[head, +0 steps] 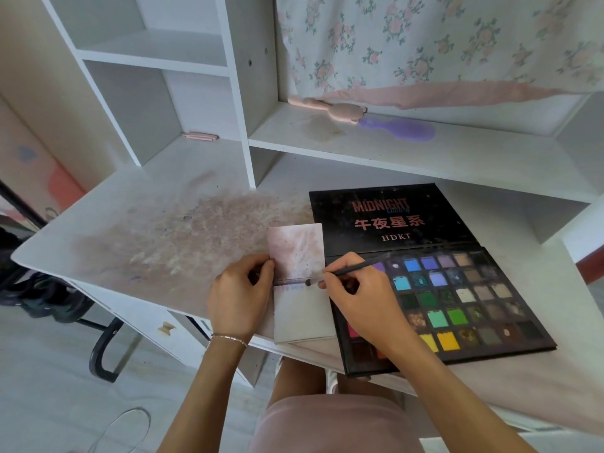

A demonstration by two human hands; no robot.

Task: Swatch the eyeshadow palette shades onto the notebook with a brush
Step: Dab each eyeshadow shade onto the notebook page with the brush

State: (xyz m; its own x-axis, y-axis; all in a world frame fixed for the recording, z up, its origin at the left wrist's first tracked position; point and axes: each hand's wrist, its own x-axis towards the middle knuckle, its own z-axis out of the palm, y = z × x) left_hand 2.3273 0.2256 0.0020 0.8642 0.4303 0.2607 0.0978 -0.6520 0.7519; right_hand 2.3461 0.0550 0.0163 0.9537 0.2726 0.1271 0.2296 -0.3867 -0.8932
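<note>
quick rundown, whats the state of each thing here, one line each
eyeshadow palette: open, lid flat on the desk, pans exposed
notebook: open, upper page stained pink, a short row of swatches along the top of the lower page
brush: tip touching the notebook near the fold
left hand: pinching the notebook's left edge
right hand: gripping the brush
desk: smeared with pinkish powder
hairbrushes: lying on the shelf

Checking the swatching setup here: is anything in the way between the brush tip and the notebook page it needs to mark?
Nothing visible. The brush, gripped by the right hand, has its tip at the notebook near the fold. The left hand holds the notebook's left edge, clear of the tip.
</note>
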